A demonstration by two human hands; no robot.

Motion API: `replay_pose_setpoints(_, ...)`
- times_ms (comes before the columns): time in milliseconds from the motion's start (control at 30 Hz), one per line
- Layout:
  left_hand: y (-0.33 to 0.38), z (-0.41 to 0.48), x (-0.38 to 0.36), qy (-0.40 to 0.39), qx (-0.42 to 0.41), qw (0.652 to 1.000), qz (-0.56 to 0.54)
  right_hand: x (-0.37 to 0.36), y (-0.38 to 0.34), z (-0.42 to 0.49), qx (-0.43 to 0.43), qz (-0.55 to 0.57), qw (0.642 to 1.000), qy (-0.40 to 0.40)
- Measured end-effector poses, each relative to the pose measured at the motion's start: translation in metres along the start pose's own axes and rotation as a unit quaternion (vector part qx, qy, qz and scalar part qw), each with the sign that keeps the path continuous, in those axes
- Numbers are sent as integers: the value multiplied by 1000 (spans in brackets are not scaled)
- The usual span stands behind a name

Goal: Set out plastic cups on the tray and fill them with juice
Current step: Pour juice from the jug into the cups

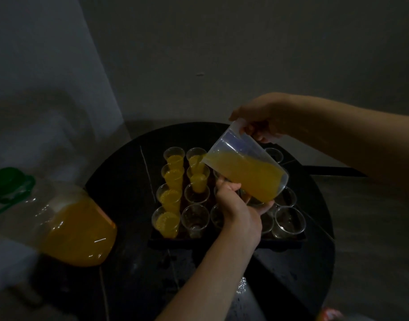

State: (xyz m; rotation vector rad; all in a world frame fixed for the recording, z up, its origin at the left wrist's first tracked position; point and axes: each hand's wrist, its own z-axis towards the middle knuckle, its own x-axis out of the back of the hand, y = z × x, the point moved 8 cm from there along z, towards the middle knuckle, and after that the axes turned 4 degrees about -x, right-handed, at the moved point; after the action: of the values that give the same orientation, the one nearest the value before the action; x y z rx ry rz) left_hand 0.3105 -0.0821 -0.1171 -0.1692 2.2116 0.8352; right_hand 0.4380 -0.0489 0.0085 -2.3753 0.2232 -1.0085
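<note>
My right hand (256,121) grips the tilted jug (231,141) by its handle. My left hand (239,205) curls under its base. Juice (247,173) streams into a cup (198,180) far-left on the tray (222,242).

Six cups holding juice (168,198) are counted on one tray (222,243): four in the leftmost column and two in the next. Two empty cups (195,218) are counted in that second column, while the ones further right are partly hidden behind one jug (247,172) and cannot be totalled. One large bottle (71,230) is also seen.
</note>
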Motion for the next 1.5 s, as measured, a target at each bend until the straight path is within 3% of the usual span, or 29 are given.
replay_pose_setpoints(1500,-1,1,-2,0,10,1000,1,5,3,10,-1,-3,1000,-2)
